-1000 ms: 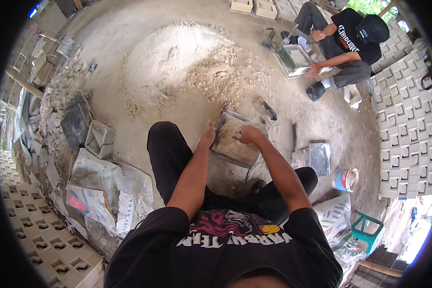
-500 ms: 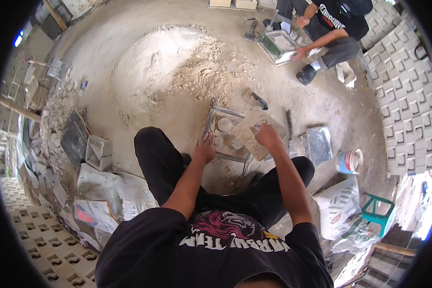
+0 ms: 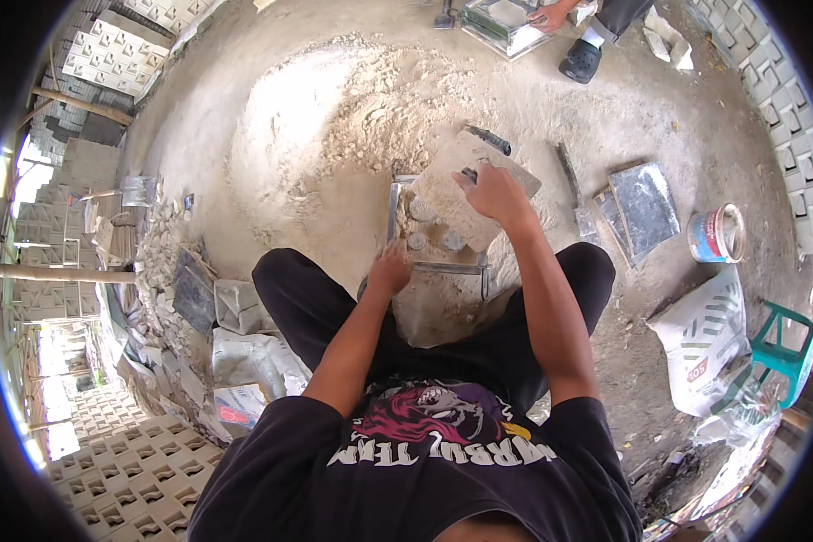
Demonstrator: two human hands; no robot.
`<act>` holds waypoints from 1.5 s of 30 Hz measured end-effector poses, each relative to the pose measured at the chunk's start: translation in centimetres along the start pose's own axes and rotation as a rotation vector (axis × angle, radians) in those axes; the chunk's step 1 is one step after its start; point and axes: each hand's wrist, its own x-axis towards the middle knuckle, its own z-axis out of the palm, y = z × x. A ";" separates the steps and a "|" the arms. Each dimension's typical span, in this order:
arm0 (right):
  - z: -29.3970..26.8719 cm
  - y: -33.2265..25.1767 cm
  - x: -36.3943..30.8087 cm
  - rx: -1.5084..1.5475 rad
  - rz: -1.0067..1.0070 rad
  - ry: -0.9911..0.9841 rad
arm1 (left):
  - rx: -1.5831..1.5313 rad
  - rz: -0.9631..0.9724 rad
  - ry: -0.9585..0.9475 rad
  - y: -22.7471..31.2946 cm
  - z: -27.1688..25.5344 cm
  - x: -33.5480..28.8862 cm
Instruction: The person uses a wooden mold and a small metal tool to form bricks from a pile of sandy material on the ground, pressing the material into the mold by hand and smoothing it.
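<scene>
Dusty board (image 3: 446,186) — in right grip (image 3: 499,193)

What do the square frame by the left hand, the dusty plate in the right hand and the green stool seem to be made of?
Square frame: probably metal, dull grey; straight, thin bars suggest it.
Dusty plate: possibly metal or wood; beige dust hides its finish.
Green stool: likely moulded plastic; even colour, smooth rounded edges.

Black T-shirt (image 3: 406,483), pink-and-white graphic (image 3: 438,415), black trousers (image 3: 316,298)
</scene>
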 end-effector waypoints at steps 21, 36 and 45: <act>-2.1 0.7 0.6 0.057 0.025 0.047 | -0.140 0.123 0.292 -1.0 -6.0 9.8; -0.9 0.2 1.2 0.026 0.058 -0.057 | 0.079 0.047 0.024 -0.5 -2.2 3.1; 0.5 0.6 1.7 0.028 0.079 -0.009 | 0.192 0.018 -0.074 0.4 -1.0 -1.6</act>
